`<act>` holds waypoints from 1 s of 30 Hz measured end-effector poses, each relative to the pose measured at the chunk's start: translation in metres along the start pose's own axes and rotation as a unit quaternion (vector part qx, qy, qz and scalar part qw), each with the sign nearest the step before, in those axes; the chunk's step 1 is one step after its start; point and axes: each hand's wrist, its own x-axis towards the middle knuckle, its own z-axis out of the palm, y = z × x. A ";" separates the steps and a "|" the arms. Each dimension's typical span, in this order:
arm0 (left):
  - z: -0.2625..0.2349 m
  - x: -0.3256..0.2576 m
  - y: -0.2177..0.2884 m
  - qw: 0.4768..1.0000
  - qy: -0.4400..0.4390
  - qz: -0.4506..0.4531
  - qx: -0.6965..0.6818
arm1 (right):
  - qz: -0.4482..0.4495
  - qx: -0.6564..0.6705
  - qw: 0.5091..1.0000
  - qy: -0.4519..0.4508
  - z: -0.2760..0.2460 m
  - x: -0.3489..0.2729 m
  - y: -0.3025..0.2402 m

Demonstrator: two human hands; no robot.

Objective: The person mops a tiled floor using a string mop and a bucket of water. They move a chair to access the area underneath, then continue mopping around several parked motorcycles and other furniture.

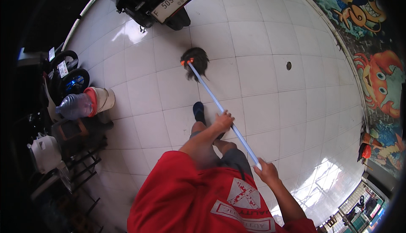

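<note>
A mop with a long pale blue handle [210, 93] slants across the middle of the view. Its dark, stringy head [197, 62] lies on the tiled floor, joined to the handle by an orange socket. Partway down the handle, my left hand [224, 121] is wrapped round it. My right hand [267, 171] grips the handle near its upper end, beside my red shirt. One of my feet, in a dark shoe [198, 110], stands on the tiles below the mop head.
A motorcycle [146, 6] is parked beyond the mop head. To the left are a pale bucket [105, 99], a clear plastic bottle [75, 106], wheels [75, 83] and a metal rack [84, 171]. A painted wall [376, 78] borders the right. A round drain [289, 66] sits in the floor.
</note>
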 end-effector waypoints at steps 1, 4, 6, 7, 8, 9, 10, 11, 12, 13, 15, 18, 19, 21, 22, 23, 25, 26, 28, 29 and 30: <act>-0.025 0.001 -0.036 0.999 0.042 -0.026 -0.001 | 0.002 -0.042 0.999 -0.021 0.001 0.057 -0.025; -0.105 0.020 -0.112 0.988 0.106 -0.112 -0.028 | -0.063 -0.031 0.997 0.010 -0.008 0.215 -0.105; -0.134 0.036 -0.187 0.949 0.199 -0.235 -0.060 | -0.105 -0.008 0.994 -0.027 -0.026 0.288 -0.177; -0.140 0.036 -0.237 0.945 0.202 -0.250 -0.063 | -0.099 -0.015 0.994 -0.052 -0.031 0.314 -0.210; -0.157 0.043 -0.270 0.941 0.210 -0.259 -0.065 | -0.109 -0.024 0.993 -0.032 -0.028 0.337 -0.228; -0.174 0.061 -0.267 0.944 0.192 -0.256 -0.078 | -0.092 -0.034 0.995 -0.029 -0.035 0.352 -0.227; -0.190 0.077 -0.249 0.951 0.166 -0.245 -0.092 | -0.065 -0.042 0.997 -0.026 -0.043 0.362 -0.220; -0.197 0.080 -0.239 0.954 0.138 -0.245 -0.105 | -0.049 -0.039 0.997 -0.037 -0.052 0.357 -0.209; -0.193 0.085 -0.226 0.966 0.107 -0.210 -0.103 | -0.043 -0.038 0.997 -0.052 -0.066 0.343 -0.192; -0.173 0.096 -0.214 0.970 0.109 -0.190 -0.104 | -0.011 -0.049 0.997 -0.064 -0.075 0.326 -0.178; -0.153 0.108 -0.148 0.977 0.128 -0.101 -0.139 | 0.034 -0.086 0.994 -0.066 -0.095 0.280 -0.132; -0.105 0.111 -0.027 0.978 0.102 0.032 -0.179 | 0.126 -0.121 0.977 -0.122 -0.149 0.182 -0.085; -0.131 0.089 0.016 0.982 0.029 0.065 -0.173 | 0.171 -0.096 0.968 -0.159 -0.173 0.149 -0.077; -0.159 0.061 0.069 0.963 -0.046 0.132 -0.232 | 0.242 -0.058 0.947 -0.203 -0.217 0.101 -0.068; -0.163 0.063 0.095 0.950 -0.095 0.188 -0.229 | 0.305 -0.040 0.929 -0.207 -0.230 0.080 -0.068; -0.172 0.064 0.109 0.949 -0.091 0.187 -0.235 | 0.289 -0.018 0.939 -0.187 -0.238 0.082 -0.055; -0.206 0.094 0.103 0.925 -0.144 0.246 -0.250 | 0.266 0.039 0.953 -0.140 -0.240 0.094 -0.020; -0.219 0.111 0.097 0.911 -0.174 0.274 -0.255 | 0.253 0.070 0.957 -0.119 -0.240 0.105 -0.001; -0.240 0.140 0.076 0.932 -0.096 0.250 -0.245 | 0.228 0.141 0.960 -0.084 -0.245 0.127 0.024; -0.253 0.159 0.060 0.940 -0.064 0.245 -0.228 | 0.200 0.184 0.962 -0.038 -0.275 0.163 -0.023; -0.280 0.174 0.042 0.954 -0.005 0.203 -0.219 | 0.231 0.251 0.939 -0.047 -0.293 0.200 -0.043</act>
